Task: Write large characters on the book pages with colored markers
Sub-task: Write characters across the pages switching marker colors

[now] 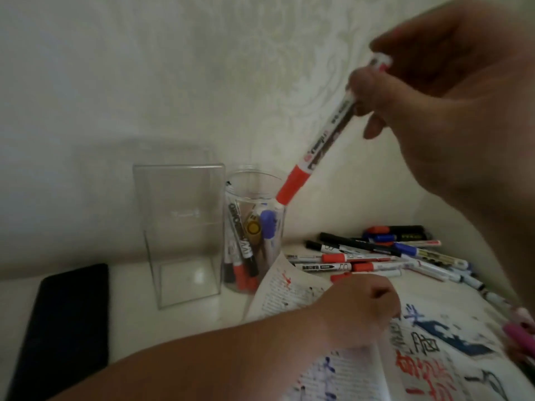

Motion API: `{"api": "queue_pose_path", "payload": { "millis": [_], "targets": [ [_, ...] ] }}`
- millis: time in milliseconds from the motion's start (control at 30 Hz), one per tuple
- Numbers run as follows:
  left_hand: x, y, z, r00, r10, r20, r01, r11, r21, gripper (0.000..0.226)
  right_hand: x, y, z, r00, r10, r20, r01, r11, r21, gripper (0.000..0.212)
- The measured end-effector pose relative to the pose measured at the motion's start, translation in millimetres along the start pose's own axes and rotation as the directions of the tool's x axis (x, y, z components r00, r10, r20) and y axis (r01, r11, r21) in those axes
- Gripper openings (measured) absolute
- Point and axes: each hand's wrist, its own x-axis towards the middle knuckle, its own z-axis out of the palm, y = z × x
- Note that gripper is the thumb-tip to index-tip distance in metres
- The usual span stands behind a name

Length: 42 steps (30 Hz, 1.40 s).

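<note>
Upper right, the right hand (434,91) pinches a red-capped marker (321,146), cap tilted down above the jar (282,224). Lower centre, the left hand (356,308) lies curled on the book (434,357); any grip is unclear.

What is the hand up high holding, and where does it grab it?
The right hand holds a red-capped marker near its tail end, far from the cap, which points down at the clear jar.

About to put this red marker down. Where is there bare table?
Bare table lies between the phone and the clear box, and in front of the box up to the left forearm. The box itself holds nothing. Crowded: the jar and the loose markers behind the book.
</note>
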Motion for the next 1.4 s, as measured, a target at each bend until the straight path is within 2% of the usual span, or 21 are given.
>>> {"api": "queue_pose_path", "payload": {
  "millis": [133, 200, 233, 267, 300, 333, 367, 400, 467, 500, 533, 600, 700, 767, 867, 1000, 1133, 1200, 1267, 1333, 1400],
  "targets": [
    [-3.6, 3.2, -1.9, 0.999, 0.003, 0.044, -0.004, 1.000, 0.023, 0.028, 29.9, -0.8, 38.9, 0.977, -0.077, -0.200, 0.071, 0.997, -0.037, 0.021],
    [-4.2, 2.6, -2.9, 0.999, 0.032, 0.032, -0.033, 0.999, 0.030, 0.032, 26.6, 5.6, 60.3, 0.979, -0.039, -0.200, 0.029, 0.998, -0.054, 0.017],
    [-4.8, 2.0, -2.9, 0.999, 0.036, 0.028, -0.037, 0.999, 0.027, 0.037, 22.6, 10.0, 69.2, 0.995, 0.037, -0.090, -0.046, 0.993, -0.106, 0.015],
    [-5.4, 1.8, -2.4, 0.999, 0.034, 0.030, -0.034, 0.999, 0.020, 0.040, 16.4, 14.1, 76.4, 0.983, 0.158, 0.097, -0.139, 0.974, -0.180, 0.016],
    [-5.7, 1.1, -1.6, 0.999, 0.029, 0.035, -0.029, 0.999, 0.017, 0.041, 8.0, 19.4, 80.6, 0.922, 0.273, 0.276, -0.206, 0.947, -0.247, 0.022],
    [-5.5, 0.8, -0.8, 0.999, 0.026, 0.039, -0.027, 0.999, 0.022, 0.040, 0.1, 24.4, 80.5, 0.870, 0.334, 0.364, -0.240, 0.930, -0.279, 0.028],
    [-5.1, 0.4, -0.4, 0.999, 0.025, 0.037, -0.026, 0.999, 0.032, 0.039, -5.1, 27.1, 77.7, 0.864, 0.345, 0.367, -0.256, 0.928, -0.270, 0.032],
    [-4.7, -0.3, 0.1, 0.999, 0.026, 0.028, -0.027, 0.999, 0.036, 0.038, -7.6, 28.7, 71.3, 0.892, 0.336, 0.302, -0.270, 0.933, -0.239, 0.032],
    [-3.7, -0.9, -0.2, 0.999, 0.033, 0.012, -0.033, 0.999, 0.019, 0.034, -12.3, 38.2, 54.0, 0.930, 0.361, 0.065, -0.344, 0.919, -0.192, 0.027],
    [-3.1, -1.4, 0.1, 0.999, 0.029, 0.016, -0.029, 1.000, -0.001, 0.032, -16.6, 47.9, 44.5, 0.917, 0.398, 0.004, -0.390, 0.900, -0.196, 0.024],
    [-2.8, -2.4, 0.4, 0.999, 0.022, 0.025, -0.021, 0.999, -0.024, 0.030, -21.7, 57.5, 36.1, 0.892, 0.452, 0.014, -0.436, 0.868, -0.238, 0.022],
    [-2.7, -4.4, 2.7, 0.999, 0.016, 0.044, -0.014, 0.999, -0.039, 0.022, -37.5, 81.0, 21.3, 0.764, 0.615, 0.194, -0.489, 0.749, -0.448, 0.017],
    [-3.0, -6.1, 6.6, 0.996, 0.078, 0.046, -0.080, 0.996, 0.027, 0.011, -67.7, 111.5, 5.0, 0.491, 0.747, 0.448, -0.229, 0.607, -0.761, 0.016],
    [-3.2, -6.7, 7.9, 0.993, 0.101, 0.056, -0.104, 0.993, 0.050, 0.011, -84.5, 119.7, -1.9, 0.361, 0.775, 0.519, -0.114, 0.589, -0.800, 0.019],
    [-1.4, -7.6, 7.5, 0.993, 0.115, 0.038, -0.117, 0.991, 0.061, 0.011, -100.9, 121.3, -5.8, 0.260, 0.785, 0.563, -0.075, 0.598, -0.798, 0.023],
    [0.9, -9.2, 10.6, 0.992, 0.122, 0.038, -0.126, 0.984, 0.129, 0.015, -115.0, 123.3, -4.9, 0.283, 0.760, 0.584, 0.032, 0.601, -0.798, 0.035],
    [1.5, -11.1, 13.3, 0.993, 0.115, 0.040, -0.120, 0.980, 0.158, 0.018, -115.5, 122.3, 0.5, 0.419, 0.701, 0.578, 0.018, 0.629, -0.777, 0.024],
    [2.2, -11.0, 13.8, 0.993, 0.116, 0.025, -0.119, 0.982, 0.150, 0.016, -112.8, 127.4, 7.7, 0.381, 0.699, 0.605, 0.079, 0.627, -0.775, 0.032],
    [2.2, -10.8, 13.8, 0.994, 0.110, 0.019, -0.112, 0.984, 0.142, 0.016, -111.3, 131.4, 16.4, 0.329, 0.687, 0.647, 0.206, 0.617, -0.760, 0.022],
    [1.6, -11.3, 14.0, 0.993, 0.116, 0.025, -0.118, 0.981, 0.151, 0.017, -111.2, 131.4, 17.4, 0.373, 0.625, 0.686, 0.293, 0.622, -0.726, 0.009],
    [0.5, -12.0, 14.3, 0.992, 0.117, 0.037, -0.121, 0.980, 0.160, 0.018, -111.2, 131.2, 7.4, 0.474, 0.581, 0.662, 0.219, 0.650, -0.727, 0.013]
  ]
}}
